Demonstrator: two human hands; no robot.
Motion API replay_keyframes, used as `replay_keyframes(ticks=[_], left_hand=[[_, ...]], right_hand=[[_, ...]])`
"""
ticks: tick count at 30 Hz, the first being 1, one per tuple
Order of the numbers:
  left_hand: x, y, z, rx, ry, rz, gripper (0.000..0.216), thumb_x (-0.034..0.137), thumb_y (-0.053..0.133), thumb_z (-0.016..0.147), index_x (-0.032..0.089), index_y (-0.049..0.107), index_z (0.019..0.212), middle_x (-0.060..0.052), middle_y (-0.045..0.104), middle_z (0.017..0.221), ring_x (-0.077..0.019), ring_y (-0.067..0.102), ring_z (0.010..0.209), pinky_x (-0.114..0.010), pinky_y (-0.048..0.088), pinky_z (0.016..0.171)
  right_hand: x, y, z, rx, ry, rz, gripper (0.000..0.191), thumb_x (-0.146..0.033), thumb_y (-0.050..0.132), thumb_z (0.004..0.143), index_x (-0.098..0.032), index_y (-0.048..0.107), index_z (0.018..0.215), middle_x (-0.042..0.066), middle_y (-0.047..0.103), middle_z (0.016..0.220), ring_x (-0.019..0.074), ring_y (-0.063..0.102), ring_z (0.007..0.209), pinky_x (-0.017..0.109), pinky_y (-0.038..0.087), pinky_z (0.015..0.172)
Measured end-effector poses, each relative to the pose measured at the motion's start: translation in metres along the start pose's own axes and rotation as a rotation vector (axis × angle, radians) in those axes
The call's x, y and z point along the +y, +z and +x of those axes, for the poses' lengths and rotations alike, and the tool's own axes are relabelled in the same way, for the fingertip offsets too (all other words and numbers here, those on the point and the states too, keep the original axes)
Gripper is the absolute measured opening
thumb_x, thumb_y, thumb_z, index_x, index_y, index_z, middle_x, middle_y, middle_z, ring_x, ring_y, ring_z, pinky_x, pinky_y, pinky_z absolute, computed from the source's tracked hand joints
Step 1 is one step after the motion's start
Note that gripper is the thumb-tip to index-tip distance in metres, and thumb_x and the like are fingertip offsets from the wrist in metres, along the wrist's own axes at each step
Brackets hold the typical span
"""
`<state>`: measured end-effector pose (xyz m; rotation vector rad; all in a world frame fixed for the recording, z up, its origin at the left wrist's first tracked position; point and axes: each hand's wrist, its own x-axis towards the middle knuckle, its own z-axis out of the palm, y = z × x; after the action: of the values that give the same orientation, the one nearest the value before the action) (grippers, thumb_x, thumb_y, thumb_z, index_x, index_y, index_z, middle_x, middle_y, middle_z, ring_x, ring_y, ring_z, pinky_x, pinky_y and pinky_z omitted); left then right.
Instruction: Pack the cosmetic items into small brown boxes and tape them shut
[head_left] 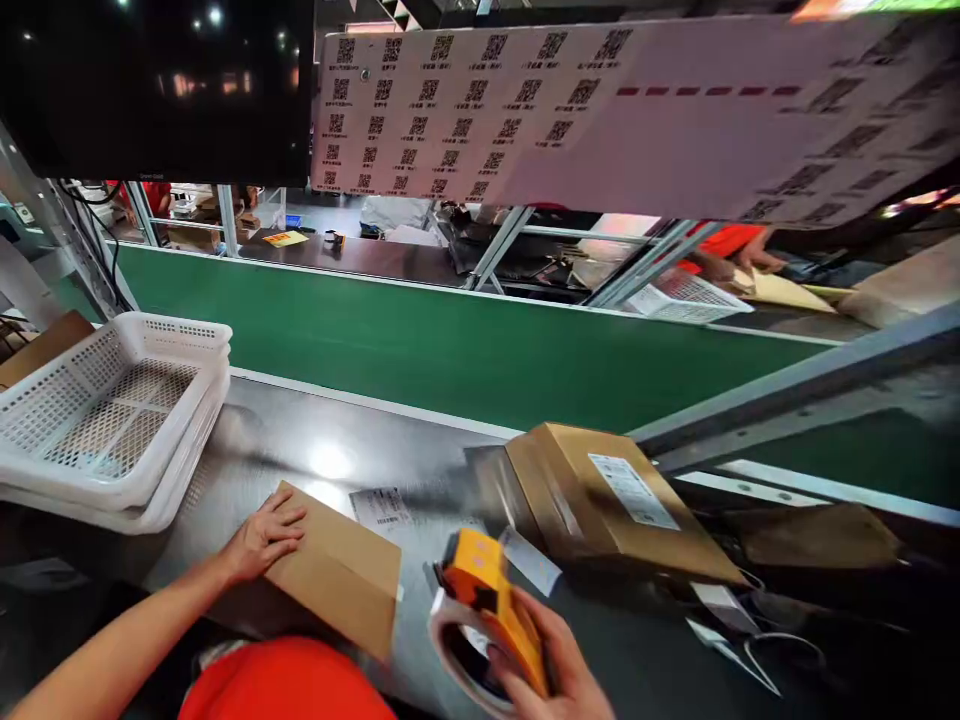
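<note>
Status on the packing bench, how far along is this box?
Done: one labelled box lies sealed by the green conveyor. In hand: the left hand presses on a plain cardboard box, and the right hand grips the orange tape dispenser. Left: that box shows no label; a loose label lies behind it.

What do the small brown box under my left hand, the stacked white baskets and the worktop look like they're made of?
The small brown box under the left hand looks like matte corrugated cardboard, plain brown with folded edges. The stacked white baskets seem moulded plastic, judging by their perforated lattice walls and smooth rims. The worktop appears to be brushed metal, probably steel, since it gives a bright glare spot and blurred reflections.
</note>
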<state>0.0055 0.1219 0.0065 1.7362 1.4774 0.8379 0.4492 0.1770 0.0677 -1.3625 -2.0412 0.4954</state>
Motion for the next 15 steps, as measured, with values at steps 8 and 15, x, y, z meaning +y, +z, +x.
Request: replay_keyframes(ticks=[8, 15], left_hand=[[0.000, 0.010, -0.008, 0.133, 0.022, 0.007, 0.026, 0.036, 0.063, 0.098, 0.031, 0.085, 0.111, -0.008, 0.076, 0.137, -0.0369, 0.048, 0.153, -0.070, 0.034, 0.126], [0.074, 0.059, -0.015, 0.655, -0.529, -0.765, 0.055, 0.067, 0.062, 0.089, 0.018, 0.082, 0.103, -0.015, 0.083, 0.108, -0.0284, 0.077, 0.100, -0.041, 0.063, 0.089]], right_hand=[[-0.104, 0.079, 0.067, -0.130, -0.831, -0.133, 0.070, -0.006, 0.050, 0.089, -0.037, 0.053, 0.152, 0.008, 0.068, 0.128, 0.0216, 0.071, 0.099, 0.033, 0.063, 0.079], [-0.066, 0.080, 0.057, -0.262, -0.802, -0.114, 0.073, -0.006, 0.047, 0.092, -0.039, 0.047, 0.157, 0.010, 0.058, 0.144, 0.0260, 0.068, 0.115, 0.036, 0.063, 0.087]])
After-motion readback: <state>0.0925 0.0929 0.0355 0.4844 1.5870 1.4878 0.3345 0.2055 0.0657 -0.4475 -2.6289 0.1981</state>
